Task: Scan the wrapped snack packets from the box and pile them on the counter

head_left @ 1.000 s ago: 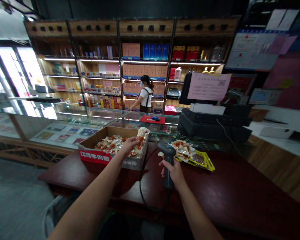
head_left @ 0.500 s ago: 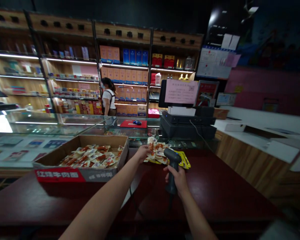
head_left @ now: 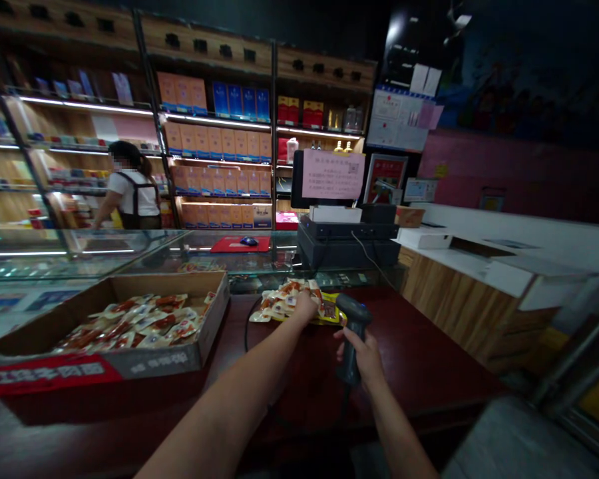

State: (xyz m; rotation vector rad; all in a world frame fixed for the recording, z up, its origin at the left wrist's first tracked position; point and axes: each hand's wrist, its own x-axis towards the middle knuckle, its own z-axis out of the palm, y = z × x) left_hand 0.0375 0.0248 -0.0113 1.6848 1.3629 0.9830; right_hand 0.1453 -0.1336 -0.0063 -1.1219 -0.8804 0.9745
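Note:
My right hand [head_left: 364, 352] grips the handle of a black barcode scanner [head_left: 352, 332], held upright over the dark red counter [head_left: 429, 352]. My left hand [head_left: 305, 307] rests on a pile of small snack packets [head_left: 279, 303] lying on yellow packets at the counter's far edge; whether its fingers still hold a packet I cannot tell. To the left stands an open cardboard box [head_left: 130, 352] filled with several red-and-white snack packets [head_left: 134, 322].
A black register with a pink notice on its screen [head_left: 347, 233] stands behind the pile. Glass display cases [head_left: 130, 249] run left. A person in a white top [head_left: 130, 196] stands by shelves of boxes. A wooden counter [head_left: 459, 299] lies right.
My left hand carried a snack packet from the cardboard box rightward to the pile beside the scanner. The view has swung right. The right hand kept hold of the scanner.

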